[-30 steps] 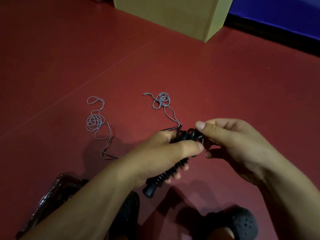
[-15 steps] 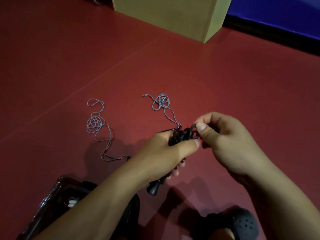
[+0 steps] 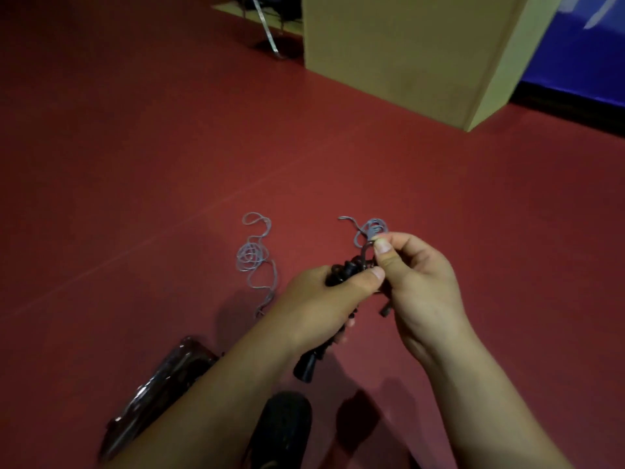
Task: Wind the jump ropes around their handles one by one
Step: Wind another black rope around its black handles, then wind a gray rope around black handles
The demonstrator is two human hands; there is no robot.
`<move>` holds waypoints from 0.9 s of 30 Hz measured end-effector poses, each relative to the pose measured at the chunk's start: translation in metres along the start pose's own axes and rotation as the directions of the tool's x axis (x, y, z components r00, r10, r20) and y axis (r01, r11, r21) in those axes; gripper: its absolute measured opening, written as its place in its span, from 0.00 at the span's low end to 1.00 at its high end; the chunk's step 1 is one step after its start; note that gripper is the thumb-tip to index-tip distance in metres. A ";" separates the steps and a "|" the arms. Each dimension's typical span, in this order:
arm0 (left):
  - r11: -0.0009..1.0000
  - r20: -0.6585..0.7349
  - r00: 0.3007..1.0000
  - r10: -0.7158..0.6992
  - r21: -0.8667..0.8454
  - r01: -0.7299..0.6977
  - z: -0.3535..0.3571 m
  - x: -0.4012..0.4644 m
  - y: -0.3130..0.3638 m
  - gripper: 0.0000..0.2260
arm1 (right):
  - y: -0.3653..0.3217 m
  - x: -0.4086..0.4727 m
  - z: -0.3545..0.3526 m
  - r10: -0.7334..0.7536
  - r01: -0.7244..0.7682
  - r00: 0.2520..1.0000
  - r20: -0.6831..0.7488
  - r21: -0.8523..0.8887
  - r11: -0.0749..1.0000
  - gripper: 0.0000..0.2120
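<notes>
My left hand [image 3: 318, 299] grips the black ribbed jump rope handles [image 3: 309, 362] held together above the floor; their lower ends stick out below my fist. My right hand [image 3: 416, 282] pinches the thin grey rope [image 3: 367, 248] just above the handles' top end, thumb and forefinger closed on it. A small tangle of the same rope [image 3: 373, 226] lies behind my right fingers. Another loose grey coil [image 3: 252, 257] lies on the red floor to the left, trailing toward my left wrist.
A tan cardboard box [image 3: 406, 49] stands on the red floor at the back right, with a blue mat [image 3: 581, 49] behind it. A dark glossy bag [image 3: 159, 384] lies at lower left beside my black shoe [image 3: 280, 431]. Metal legs [image 3: 267, 32] stand far back.
My right hand has lifted the rope up above the handles' top. The view has tilted upward, showing more of the box and the back of the room. My left hand keeps its grip.
</notes>
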State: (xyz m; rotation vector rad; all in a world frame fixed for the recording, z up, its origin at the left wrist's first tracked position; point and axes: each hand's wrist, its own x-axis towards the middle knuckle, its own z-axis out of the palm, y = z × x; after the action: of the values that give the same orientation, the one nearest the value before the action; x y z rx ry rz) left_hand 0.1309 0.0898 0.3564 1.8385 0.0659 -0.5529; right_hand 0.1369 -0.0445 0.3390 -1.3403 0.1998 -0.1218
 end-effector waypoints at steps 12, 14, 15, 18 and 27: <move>0.932 -0.322 0.884 -0.338 -0.247 0.267 -0.105 -0.023 -0.179 0.17 | 0.117 -0.027 0.121 0.390 -0.327 0.866 0.311 -0.238 0.915 0.10; 0.855 -0.339 0.826 -0.450 -0.432 0.288 -0.103 -0.029 -0.226 0.16 | 0.143 -0.033 0.130 0.450 -0.349 0.830 0.329 -0.323 0.880 0.09; 0.809 -0.333 0.804 -0.493 -0.514 0.284 -0.103 -0.031 -0.247 0.16 | 0.156 -0.035 0.135 0.484 -0.358 0.809 0.334 -0.373 0.856 0.09; 0.682 -0.314 0.738 -0.597 -0.684 0.261 -0.100 -0.033 -0.302 0.16 | 0.198 -0.044 0.147 0.605 -0.399 0.724 0.332 -0.514 0.760 0.09; 0.408 -0.268 0.606 -0.749 -0.907 0.103 -0.105 -0.052 -0.420 0.18 | 0.323 -0.068 0.173 0.825 -0.293 0.430 0.367 -0.807 0.513 0.12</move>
State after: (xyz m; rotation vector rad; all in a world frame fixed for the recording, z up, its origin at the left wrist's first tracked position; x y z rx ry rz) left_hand -0.0114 0.3412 0.0297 0.8933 1.2077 -0.1234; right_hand 0.0986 0.2069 0.0669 -1.8088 0.0194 1.2648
